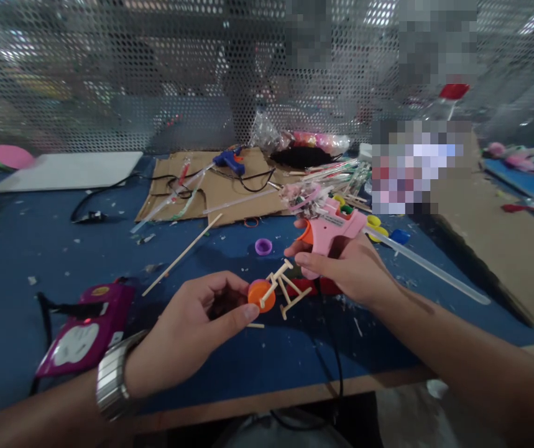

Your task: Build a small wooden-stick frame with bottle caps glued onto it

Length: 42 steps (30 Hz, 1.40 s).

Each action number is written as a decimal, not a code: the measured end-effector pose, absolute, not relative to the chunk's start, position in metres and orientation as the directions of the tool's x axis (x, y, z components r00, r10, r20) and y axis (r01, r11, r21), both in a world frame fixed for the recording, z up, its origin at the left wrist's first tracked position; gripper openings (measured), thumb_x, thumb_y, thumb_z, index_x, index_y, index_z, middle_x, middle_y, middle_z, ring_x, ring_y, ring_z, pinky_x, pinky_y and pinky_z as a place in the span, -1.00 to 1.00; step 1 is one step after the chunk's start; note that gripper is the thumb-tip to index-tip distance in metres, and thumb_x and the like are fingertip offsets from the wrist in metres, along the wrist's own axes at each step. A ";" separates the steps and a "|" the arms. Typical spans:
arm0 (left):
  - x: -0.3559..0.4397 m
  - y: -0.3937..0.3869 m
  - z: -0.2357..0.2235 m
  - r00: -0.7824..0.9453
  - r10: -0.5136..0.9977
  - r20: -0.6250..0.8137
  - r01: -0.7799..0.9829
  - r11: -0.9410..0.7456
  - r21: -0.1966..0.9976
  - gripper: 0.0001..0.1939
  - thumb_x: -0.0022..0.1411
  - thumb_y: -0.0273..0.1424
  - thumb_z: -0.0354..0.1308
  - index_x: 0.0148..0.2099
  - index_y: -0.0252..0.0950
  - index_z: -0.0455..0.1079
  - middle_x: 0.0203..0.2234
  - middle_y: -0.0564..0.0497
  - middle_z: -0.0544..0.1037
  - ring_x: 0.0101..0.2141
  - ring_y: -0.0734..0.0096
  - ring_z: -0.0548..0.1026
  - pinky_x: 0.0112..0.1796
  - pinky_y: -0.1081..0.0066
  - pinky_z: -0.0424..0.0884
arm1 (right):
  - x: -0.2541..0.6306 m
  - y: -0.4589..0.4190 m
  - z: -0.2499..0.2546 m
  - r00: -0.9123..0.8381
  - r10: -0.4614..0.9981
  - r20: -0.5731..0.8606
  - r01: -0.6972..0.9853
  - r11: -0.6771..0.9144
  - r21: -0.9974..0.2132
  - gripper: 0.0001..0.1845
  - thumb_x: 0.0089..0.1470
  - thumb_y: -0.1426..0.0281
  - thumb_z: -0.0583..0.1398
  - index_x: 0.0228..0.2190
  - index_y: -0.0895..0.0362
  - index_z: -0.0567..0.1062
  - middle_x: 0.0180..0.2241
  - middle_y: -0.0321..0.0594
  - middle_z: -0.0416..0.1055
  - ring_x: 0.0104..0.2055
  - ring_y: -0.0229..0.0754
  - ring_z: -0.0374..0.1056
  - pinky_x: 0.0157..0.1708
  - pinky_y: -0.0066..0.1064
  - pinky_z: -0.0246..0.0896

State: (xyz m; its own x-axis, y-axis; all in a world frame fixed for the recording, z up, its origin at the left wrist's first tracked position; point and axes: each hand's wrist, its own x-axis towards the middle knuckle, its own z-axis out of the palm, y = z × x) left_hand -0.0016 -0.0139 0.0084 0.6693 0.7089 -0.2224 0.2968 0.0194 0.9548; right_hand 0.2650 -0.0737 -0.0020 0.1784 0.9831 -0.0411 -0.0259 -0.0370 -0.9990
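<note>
Head cam: w/ the purple cap (263, 247) on the bench (229, 373) as ref., an orange cap (257, 297) w/ a wooden stick frame (284, 290) against it is being held on its near side. The orange cap is being pinched betw. thumb & fingers of the L hand (187, 323); the pink glue gun (329, 230), R of the ref., is being gripped round its handle by the R hand (360, 264). A loose stick (183, 255) is being seen L of the ref., cardboard (248, 196) behind it w/ a blue glue gun (230, 162) on top. Est.: the frame is being judged v. light & stiff, prob. fragile at its joints; the orange cap's rim is being favoured for hold, not the thin sticks.
</note>
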 end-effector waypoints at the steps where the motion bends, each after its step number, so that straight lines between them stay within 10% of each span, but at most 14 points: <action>1: -0.002 -0.014 0.009 0.678 0.700 -0.223 0.302 0.012 0.953 -0.65 0.32 -0.02 0.44 -0.14 -0.21 0.63 -0.31 0.00 0.69 -0.32 0.36 0.62 -0.30 0.48 0.51 | 0.265 -0.074 -0.001 0.173 0.984 -0.040 -0.011 -0.039 -0.999 -0.40 0.03 0.23 0.54 0.08 0.06 0.60 -0.19 -0.17 0.74 -0.25 -0.10 0.63 -0.20 -0.23 0.61; 42: -0.002 -0.016 0.008 0.674 0.704 -0.223 0.293 0.023 0.956 -0.69 0.27 -0.12 0.47 -0.13 -0.24 0.60 -0.30 -0.06 0.73 -0.31 0.31 0.62 -0.29 0.42 0.53 | 0.267 -0.082 -0.002 -0.039 0.999 -0.023 -0.053 -0.025 -0.998 -0.47 0.12 0.27 0.53 0.09 -0.03 0.57 -0.02 -0.19 0.73 -0.14 -0.10 0.67 -0.10 -0.23 0.63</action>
